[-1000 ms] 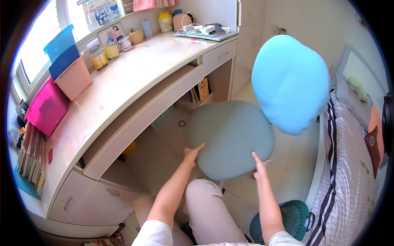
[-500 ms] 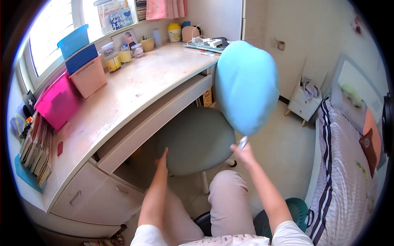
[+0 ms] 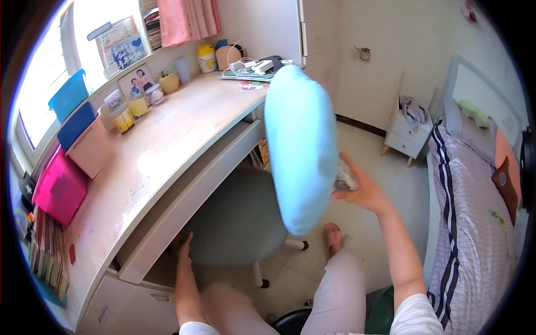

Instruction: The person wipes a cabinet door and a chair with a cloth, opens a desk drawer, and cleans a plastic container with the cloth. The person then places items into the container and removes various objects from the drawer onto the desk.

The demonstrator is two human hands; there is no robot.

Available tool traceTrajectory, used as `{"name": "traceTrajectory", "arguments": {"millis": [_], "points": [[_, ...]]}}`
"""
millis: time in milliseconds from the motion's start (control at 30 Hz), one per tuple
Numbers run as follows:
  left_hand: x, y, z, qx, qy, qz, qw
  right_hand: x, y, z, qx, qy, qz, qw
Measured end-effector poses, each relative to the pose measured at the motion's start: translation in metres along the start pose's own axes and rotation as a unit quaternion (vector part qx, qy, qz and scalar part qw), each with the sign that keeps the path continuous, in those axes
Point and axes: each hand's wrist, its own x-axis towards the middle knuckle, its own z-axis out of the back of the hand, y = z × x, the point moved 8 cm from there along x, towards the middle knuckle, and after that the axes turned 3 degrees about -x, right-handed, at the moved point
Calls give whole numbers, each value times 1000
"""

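A swivel chair stands half under the desk, with a grey-green seat and a backrest in a light-blue cover, seen nearly edge-on. My left hand is at the seat's near left edge, fingers stretched out along its side. Behind the backrest, my right hand curves its thumb and fingers around a whitish-grey piece. Whether that piece is part of the chair or a loose thing, I cannot tell. White chair legs with dark casters show below the seat.
The desk carries pink storage bins, books, jars and a pile of cables. Its drawer is pulled out over the seat. To the right stand a bed and a white nightstand. My slippered foot is on the floor.
The backrest has turned from broad to nearly edge-on and sits further left in view. My right hand has moved up behind it. My left hand is lower and further left; the view has shifted right.
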Motion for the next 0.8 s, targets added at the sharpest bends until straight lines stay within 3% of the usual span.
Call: {"name": "traceTrajectory", "arguments": {"millis": [100,133,200,267,333,567,700,733,800], "points": [[112,37,73,40,-109,-75,990,22,12,-69,-114,130,26,984],[117,32,83,51,-130,-84,987,21,16,-98,-146,184,54,970],[94,17,87,36,-149,-64,986,15,35,-128,-111,188,10,976],[61,18,86,-11,-155,-38,987,7,44,-167,-132,177,142,965],[31,24,83,-55,-163,-22,985,11,66,-193,-113,227,159,954],[-57,71,57,-161,-236,12,958,32,81,-276,-1,283,348,894],[-89,87,23,-210,-292,27,933,58,86,-248,106,324,442,830],[-95,90,16,-220,-308,28,925,65,75,-247,35,404,409,818],[-104,92,1,-241,-333,26,911,90,36,-223,80,376,406,829]]}}
